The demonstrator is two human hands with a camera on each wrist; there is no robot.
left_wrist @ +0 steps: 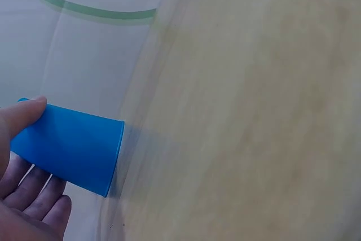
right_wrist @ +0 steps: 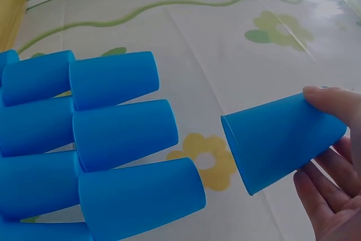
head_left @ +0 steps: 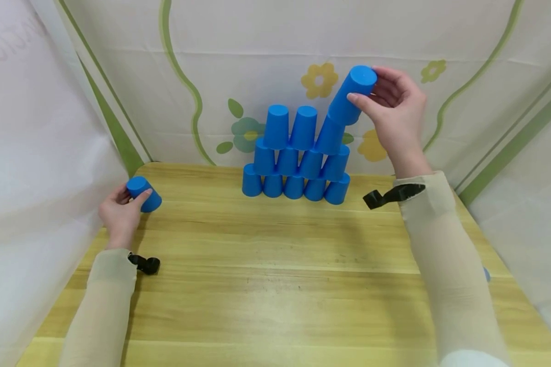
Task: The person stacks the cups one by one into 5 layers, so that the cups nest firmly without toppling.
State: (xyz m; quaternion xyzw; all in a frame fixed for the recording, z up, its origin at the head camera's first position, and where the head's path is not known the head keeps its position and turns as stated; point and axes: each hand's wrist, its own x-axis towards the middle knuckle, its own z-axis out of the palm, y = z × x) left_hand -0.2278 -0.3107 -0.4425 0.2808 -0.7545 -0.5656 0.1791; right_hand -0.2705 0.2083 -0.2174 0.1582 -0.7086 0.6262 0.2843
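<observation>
Blue cups stand upside down in a stepped wall [head_left: 294,162] at the back of the table: several in each of the lower two rows, three in the top row. My right hand [head_left: 401,107] pinches another blue cup [head_left: 352,94] between thumb and fingers, mouth downward and tilted. In the right wrist view, a gap separates this held cup [right_wrist: 285,139] from the nearest top-row cup [right_wrist: 144,198]. At the table's left side, my left hand [head_left: 123,211] grips one more upside-down cup [head_left: 144,194], its rim close over the wood in the left wrist view.
White fabric with printed flowers [head_left: 320,80] hangs right behind the cup wall, and more fabric [head_left: 41,168] borders the left side. The wooden table [head_left: 266,285] spreads in front. A small blue thing [head_left: 487,274] shows past my right forearm. Each wrist wears a black strap mount [head_left: 390,196].
</observation>
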